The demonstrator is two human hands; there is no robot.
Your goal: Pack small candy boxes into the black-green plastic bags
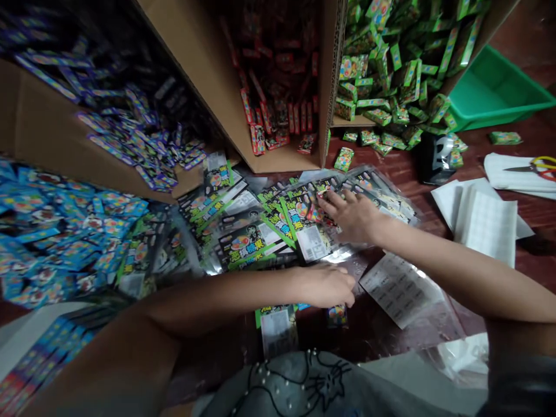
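Note:
My left hand (325,285) is closed, its fingers curled down over a small dark packet with colourful print (337,315) near the table's front edge. The fingertips meet the packet's upper end, and part of it is hidden under the hand. Reaching farther forward, my right hand (354,215) has its fingers spread over a heap of printed plastic bags (243,240). A small red packet (313,214) lies by its fingertips on the bags. Below my left forearm, another printed bag (278,330) lies partly covered.
Cardboard boxes hold purple packets (143,116), red packets (282,119) and green packets (391,75). Blue packets (65,226) are piled left. At right are a green tub (499,87), scissors (538,168), white sheets (486,220) and a label sheet (399,289).

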